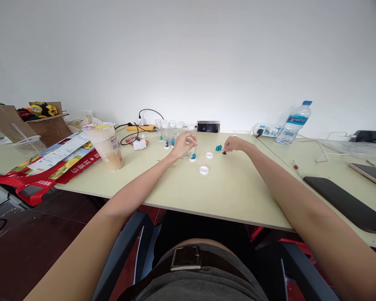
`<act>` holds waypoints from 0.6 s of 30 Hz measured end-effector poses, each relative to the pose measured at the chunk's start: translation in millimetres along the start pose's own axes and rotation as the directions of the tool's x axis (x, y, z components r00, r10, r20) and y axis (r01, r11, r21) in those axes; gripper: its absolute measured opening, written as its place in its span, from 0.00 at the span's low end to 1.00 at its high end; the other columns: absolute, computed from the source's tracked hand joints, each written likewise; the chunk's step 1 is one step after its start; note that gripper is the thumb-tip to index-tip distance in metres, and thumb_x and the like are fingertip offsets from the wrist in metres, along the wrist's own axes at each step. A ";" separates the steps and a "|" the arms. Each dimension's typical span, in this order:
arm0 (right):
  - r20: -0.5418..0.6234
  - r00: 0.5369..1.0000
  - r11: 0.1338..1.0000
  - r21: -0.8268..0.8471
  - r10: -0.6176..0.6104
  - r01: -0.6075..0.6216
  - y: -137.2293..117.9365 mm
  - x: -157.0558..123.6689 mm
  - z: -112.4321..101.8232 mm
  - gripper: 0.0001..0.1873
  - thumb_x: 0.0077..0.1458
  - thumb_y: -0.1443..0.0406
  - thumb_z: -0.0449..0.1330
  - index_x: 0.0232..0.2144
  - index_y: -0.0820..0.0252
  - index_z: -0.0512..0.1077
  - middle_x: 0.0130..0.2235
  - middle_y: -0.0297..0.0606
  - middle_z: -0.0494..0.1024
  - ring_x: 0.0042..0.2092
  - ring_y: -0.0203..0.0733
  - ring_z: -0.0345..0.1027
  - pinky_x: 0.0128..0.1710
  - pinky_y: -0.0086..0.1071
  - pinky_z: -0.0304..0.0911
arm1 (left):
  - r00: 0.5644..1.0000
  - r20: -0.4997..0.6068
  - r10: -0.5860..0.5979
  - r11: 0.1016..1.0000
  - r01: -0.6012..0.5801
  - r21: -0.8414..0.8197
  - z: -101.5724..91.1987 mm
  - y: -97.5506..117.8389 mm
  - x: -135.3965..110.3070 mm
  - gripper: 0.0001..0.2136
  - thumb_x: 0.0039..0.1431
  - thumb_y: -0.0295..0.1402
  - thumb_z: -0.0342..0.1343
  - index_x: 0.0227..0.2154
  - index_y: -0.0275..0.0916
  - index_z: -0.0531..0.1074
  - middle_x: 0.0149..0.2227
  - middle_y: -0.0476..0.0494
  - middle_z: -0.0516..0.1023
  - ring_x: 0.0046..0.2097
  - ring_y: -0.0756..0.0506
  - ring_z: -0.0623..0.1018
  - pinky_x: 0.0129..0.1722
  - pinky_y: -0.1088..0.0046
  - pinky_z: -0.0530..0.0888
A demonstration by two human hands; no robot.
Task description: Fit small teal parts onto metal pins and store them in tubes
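Observation:
My left hand (184, 145) is closed at the top of a small clear tube (194, 151) that stands upright on the table. Teal pieces (193, 156) show at its white base. Beyond that hand, several clear tubes (166, 136) with small teal, green and dark contents are grouped. My right hand (234, 144) has its fingertips pinched at a small black piece (224, 153) at table level. Just left of it are a few teal pieces (218, 148). Two round white caps (209, 155) lie between and in front of my hands.
On the left are a drink cup (105, 146), a red printed bag (59, 156) and a cardboard box (47, 125) of toys. A phone (208, 126) leans by the wall. To the right are a water bottle (294, 123), a power strip (269, 130) and a dark phone (344, 202).

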State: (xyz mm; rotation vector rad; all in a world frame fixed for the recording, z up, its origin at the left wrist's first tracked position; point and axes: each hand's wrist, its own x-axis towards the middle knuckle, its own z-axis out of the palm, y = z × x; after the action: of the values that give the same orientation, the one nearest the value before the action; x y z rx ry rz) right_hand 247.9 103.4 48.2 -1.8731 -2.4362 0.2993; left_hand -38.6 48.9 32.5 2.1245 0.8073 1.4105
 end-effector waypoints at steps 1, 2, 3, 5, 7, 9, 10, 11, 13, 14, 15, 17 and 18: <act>0.017 1.000 1.000 0.008 -0.015 0.014 -2.2 -0.9 -0.9 0.09 0.42 0.61 0.59 0.20 0.61 0.72 0.27 0.38 0.77 0.32 0.41 0.69 0.28 0.28 0.59 | 1.000 0.009 -0.009 1.000 0.009 -0.003 -0.2 0.1 -0.2 0.08 0.47 0.32 0.57 0.31 0.37 0.66 0.41 0.44 0.68 0.35 0.50 0.74 0.31 0.74 0.70; 0.031 0.999 1.000 0.015 -0.028 0.027 -4.7 -1.8 -1.6 0.10 0.42 0.60 0.59 0.19 0.61 0.72 0.26 0.38 0.77 0.32 0.41 0.69 0.28 0.28 0.59 | 1.000 0.015 -0.015 1.000 0.015 -0.010 -0.4 0.2 -0.4 0.10 0.46 0.32 0.57 0.33 0.38 0.66 0.42 0.44 0.68 0.35 0.50 0.74 0.31 0.74 0.70; 0.044 0.998 0.999 0.020 -0.039 0.038 -7.5 -2.6 -2.3 0.10 0.42 0.60 0.59 0.19 0.61 0.72 0.26 0.38 0.76 0.32 0.41 0.69 0.28 0.28 0.59 | 1.000 0.021 -0.019 1.000 0.019 -0.022 -0.8 0.2 -0.6 0.13 0.46 0.32 0.58 0.36 0.39 0.65 0.43 0.44 0.68 0.35 0.50 0.75 0.31 0.74 0.71; 0.075 0.995 0.998 0.031 -0.060 0.058 -13.1 -3.3 -3.3 0.11 0.41 0.59 0.59 0.19 0.61 0.72 0.27 0.38 0.77 0.33 0.42 0.69 0.29 0.29 0.59 | 0.999 0.030 -0.028 0.998 0.030 -0.059 -1.8 0.0 -0.9 0.20 0.44 0.32 0.59 0.42 0.41 0.62 0.42 0.45 0.68 0.35 0.50 0.75 0.32 0.74 0.71; 0.104 0.992 0.997 0.041 -0.073 0.069 -18.0 -3.4 -4.0 0.11 0.41 0.58 0.60 0.20 0.61 0.73 0.28 0.38 0.77 0.33 0.42 0.70 0.30 0.29 0.60 | 0.998 0.048 -0.046 0.994 0.051 -0.098 -3.3 -0.6 -1.1 0.26 0.43 0.34 0.61 0.46 0.44 0.58 0.41 0.46 0.69 0.33 0.51 0.75 0.33 0.73 0.71; 0.129 0.989 0.996 0.043 -0.077 0.072 -21.5 -3.3 -5.0 0.11 0.40 0.58 0.60 0.21 0.60 0.73 0.28 0.38 0.78 0.33 0.42 0.70 0.31 0.30 0.60 | 0.995 0.073 -0.075 0.989 0.083 -0.123 -5.2 -1.4 -1.1 0.28 0.43 0.36 0.61 0.48 0.45 0.56 0.39 0.46 0.71 0.32 0.51 0.75 0.33 0.72 0.72; 0.136 0.988 0.996 0.043 -0.079 0.073 -22.8 -3.4 -5.7 0.11 0.40 0.58 0.60 0.21 0.60 0.73 0.29 0.38 0.78 0.33 0.42 0.70 0.32 0.30 0.60 | 0.993 0.078 -0.091 0.986 0.101 -0.134 -6.3 -1.9 -0.9 0.28 0.44 0.38 0.60 0.48 0.45 0.56 0.38 0.46 0.71 0.32 0.51 0.75 0.33 0.72 0.72; 0.136 0.988 0.996 0.044 -0.079 0.074 -23.7 -3.5 -6.4 0.11 0.41 0.57 0.60 0.22 0.60 0.73 0.29 0.38 0.78 0.33 0.42 0.70 0.32 0.30 0.61 | 0.991 0.077 -0.108 0.982 0.118 -0.146 -7.7 -2.4 -0.6 0.26 0.47 0.40 0.58 0.48 0.44 0.56 0.38 0.46 0.71 0.32 0.51 0.75 0.33 0.73 0.72; 0.124 0.989 0.996 0.049 -0.078 0.072 -24.9 -4.1 -7.9 0.12 0.42 0.57 0.59 0.22 0.60 0.73 0.29 0.38 0.77 0.33 0.41 0.70 0.32 0.30 0.61 | 0.990 0.055 -0.131 0.973 0.139 -0.182 -11.0 -3.6 0.5 0.21 0.53 0.46 0.51 0.47 0.43 0.58 0.37 0.45 0.72 0.33 0.51 0.75 0.34 0.73 0.72; 0.116 0.990 0.996 0.053 -0.076 0.071 -25.3 -4.4 -8.4 0.13 0.43 0.56 0.58 0.21 0.60 0.73 0.29 0.38 0.77 0.33 0.41 0.70 0.32 0.30 0.61 | 0.990 0.040 -0.138 0.969 0.143 -0.199 -13.0 -4.2 1.3 0.20 0.55 0.48 0.47 0.46 0.42 0.60 0.36 0.44 0.73 0.33 0.51 0.75 0.34 0.73 0.72; 0.115 0.991 0.996 0.057 -0.072 0.066 -25.5 -4.5 -8.7 0.13 0.43 0.56 0.58 0.21 0.60 0.72 0.29 0.39 0.77 0.33 0.41 0.70 0.33 0.30 0.61 | 0.989 0.025 -0.142 0.967 0.145 -0.211 -15.0 -5.0 2.2 0.20 0.57 0.49 0.44 0.45 0.41 0.61 0.35 0.44 0.73 0.34 0.50 0.75 0.34 0.73 0.72; 0.133 0.989 0.997 0.058 -0.061 0.053 -25.9 -4.3 -8.2 0.12 0.42 0.56 0.59 0.20 0.60 0.72 0.28 0.38 0.78 0.33 0.42 0.71 0.33 0.30 0.62 | 0.989 -0.007 -0.145 0.966 0.140 -0.216 -18.9 -6.5 3.9 0.22 0.57 0.52 0.39 0.41 0.39 0.64 0.32 0.43 0.74 0.34 0.50 0.75 0.35 0.72 0.72; 0.148 0.987 0.997 0.056 -0.056 0.048 -26.1 -3.9 -7.5 0.12 0.41 0.57 0.60 0.20 0.60 0.73 0.28 0.38 0.78 0.33 0.42 0.71 0.33 0.30 0.62 | 0.989 -0.024 -0.146 0.968 0.138 -0.211 -20.4 -7.2 4.6 0.24 0.57 0.53 0.38 0.39 0.38 0.65 0.31 0.43 0.74 0.34 0.49 0.75 0.35 0.72 0.72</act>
State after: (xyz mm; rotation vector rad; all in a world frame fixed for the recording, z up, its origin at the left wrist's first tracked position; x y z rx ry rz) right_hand 225.3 94.2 60.7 -1.8253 -2.5399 0.5126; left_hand -57.7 58.4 38.2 1.8487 0.7727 1.4005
